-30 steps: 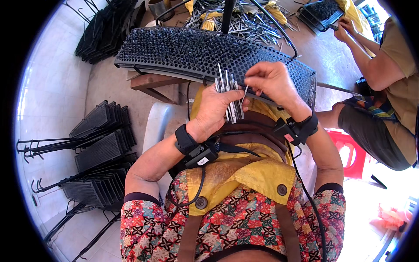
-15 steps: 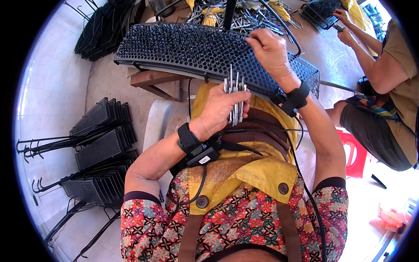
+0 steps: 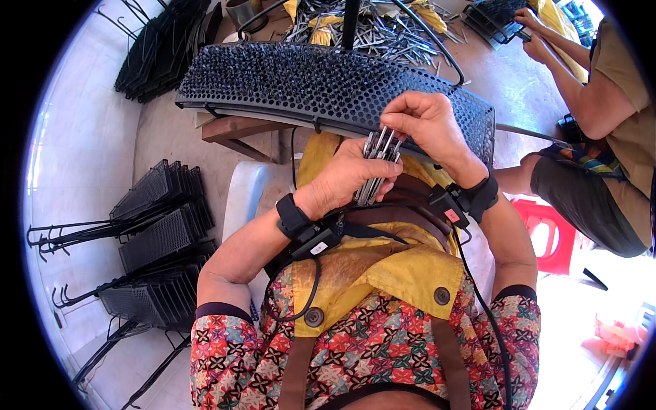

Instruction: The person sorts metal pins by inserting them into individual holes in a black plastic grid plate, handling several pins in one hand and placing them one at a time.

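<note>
My left hand is closed around a bundle of thin silvery metal rods, held upright in front of my apron with the thumb across them. Just above it, my right hand pinches thumb and forefinger at the top of one rod that stands out of the bundle. Beyond both hands a long black perforated rack lies tilted. Small dark shiny pieces fill its holes from the left to past the middle, while the holes toward its right end show bare. My right fingertips partly hide its near edge.
A heap of loose metal rods with yellow cloth lies behind the rack. Black hooked racks stand stacked on the left floor, more at the upper left. At right, a co-worker's hands work at another black rack. A red stool stands nearby.
My right hand has come down from over the rack's holes to the top of the rod bundle. My left hand still grips the bundle, which has tilted slightly.
</note>
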A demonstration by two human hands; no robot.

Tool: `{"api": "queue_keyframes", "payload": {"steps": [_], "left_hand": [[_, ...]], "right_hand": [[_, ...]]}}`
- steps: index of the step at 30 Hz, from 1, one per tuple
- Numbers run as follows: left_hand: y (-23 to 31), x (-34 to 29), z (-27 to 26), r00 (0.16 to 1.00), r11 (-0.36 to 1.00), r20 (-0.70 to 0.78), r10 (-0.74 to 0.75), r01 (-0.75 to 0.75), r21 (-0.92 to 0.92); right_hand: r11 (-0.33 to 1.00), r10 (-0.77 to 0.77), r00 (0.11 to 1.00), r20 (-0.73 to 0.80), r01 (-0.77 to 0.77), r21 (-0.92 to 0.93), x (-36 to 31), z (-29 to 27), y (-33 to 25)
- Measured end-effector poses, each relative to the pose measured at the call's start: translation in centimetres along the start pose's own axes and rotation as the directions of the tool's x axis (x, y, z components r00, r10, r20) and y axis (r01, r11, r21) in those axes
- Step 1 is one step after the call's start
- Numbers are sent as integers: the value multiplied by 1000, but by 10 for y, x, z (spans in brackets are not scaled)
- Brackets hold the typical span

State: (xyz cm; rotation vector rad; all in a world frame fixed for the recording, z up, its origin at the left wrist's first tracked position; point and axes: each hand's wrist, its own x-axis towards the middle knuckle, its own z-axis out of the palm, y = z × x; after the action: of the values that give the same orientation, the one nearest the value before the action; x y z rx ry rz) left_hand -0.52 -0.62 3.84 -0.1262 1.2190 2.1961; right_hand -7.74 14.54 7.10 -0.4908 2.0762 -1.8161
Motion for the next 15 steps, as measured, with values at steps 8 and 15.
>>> {"api": "queue_keyframes", "payload": {"steps": [8,15], "left_hand": [[-8,10,-10,985,994,-170,2,-21,-109],[-9,7,-13,985,987,-169,17,-44,-157]], "right_hand": [[942,-309,797,-519,181,-283,33,-51,14],[802,-515,740,-433,236,-549,56,-42,25]]}}
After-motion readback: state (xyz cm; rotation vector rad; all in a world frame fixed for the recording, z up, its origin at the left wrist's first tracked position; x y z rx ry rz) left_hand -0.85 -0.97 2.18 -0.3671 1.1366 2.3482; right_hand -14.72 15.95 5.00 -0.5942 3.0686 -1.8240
